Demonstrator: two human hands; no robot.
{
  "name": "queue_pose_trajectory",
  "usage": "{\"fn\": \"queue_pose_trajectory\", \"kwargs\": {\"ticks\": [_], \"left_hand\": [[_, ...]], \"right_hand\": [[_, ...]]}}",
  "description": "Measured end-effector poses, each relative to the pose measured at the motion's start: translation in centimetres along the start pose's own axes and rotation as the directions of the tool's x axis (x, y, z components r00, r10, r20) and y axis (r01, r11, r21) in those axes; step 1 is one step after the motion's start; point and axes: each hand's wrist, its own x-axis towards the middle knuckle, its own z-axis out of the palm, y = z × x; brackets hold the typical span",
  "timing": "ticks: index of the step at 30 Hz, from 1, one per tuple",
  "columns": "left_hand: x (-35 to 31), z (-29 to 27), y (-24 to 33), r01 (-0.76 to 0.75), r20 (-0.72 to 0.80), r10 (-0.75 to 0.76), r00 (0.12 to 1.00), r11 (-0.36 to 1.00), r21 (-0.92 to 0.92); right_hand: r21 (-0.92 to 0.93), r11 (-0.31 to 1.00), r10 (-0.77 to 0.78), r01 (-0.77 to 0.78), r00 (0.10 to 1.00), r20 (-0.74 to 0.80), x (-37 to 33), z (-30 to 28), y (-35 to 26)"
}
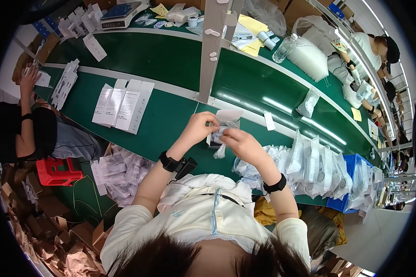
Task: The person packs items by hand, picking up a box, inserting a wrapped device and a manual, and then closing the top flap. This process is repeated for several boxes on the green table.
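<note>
A small open box (211,141), its pale flap (229,114) raised, sits on a green worktop (171,113) with clear plastic (220,152) spilling over its near side. A stretch of green separates it from white cartons (125,106) at left; a metal rail (164,86) runs beyond, and clear-wrapped packs (312,159) crowd the right. The left hand (199,128) bends its fingers close together over the box's left; the right hand (243,144) reaches in from the right, its grip impossible to tell.
</note>
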Motion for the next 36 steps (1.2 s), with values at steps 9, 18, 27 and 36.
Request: {"fn": "queue_pose_trajectory", "kwargs": {"ticks": [9, 18, 27, 36], "left_hand": [[-0.1, 0.1, -0.3, 0.044, -0.078, -0.047, 0.996, 0.999, -0.031], [-2.9, -2.3, -1.7, -0.082, -0.269, -0.019, 0.963, 0.929, -0.36], [-5.7, -28.8, -17.8, 0.867, -0.891, -0.17, 0.421, 0.363, 0.34], [-7.0, -22.0, -16.1, 0.839, -0.655, -0.527, 0.542, 0.386, 0.383]], "right_hand": [[-0.262, 0.965, -0.034, -0.01, 0.986, -0.163, -0.6, 1.6, -0.8], [0.182, 0.961, 0.27, -0.21, 0.856, -0.441, -2.4, 5.0, 0.3], [0.75, 0.522, 0.718, -0.407, 0.685, -0.128, -2.4, 5.4, 3.6], [0.669, 0.638, 0.759, -0.382, 0.459, -0.462, 1.5, -1.5, 16.6]]}}
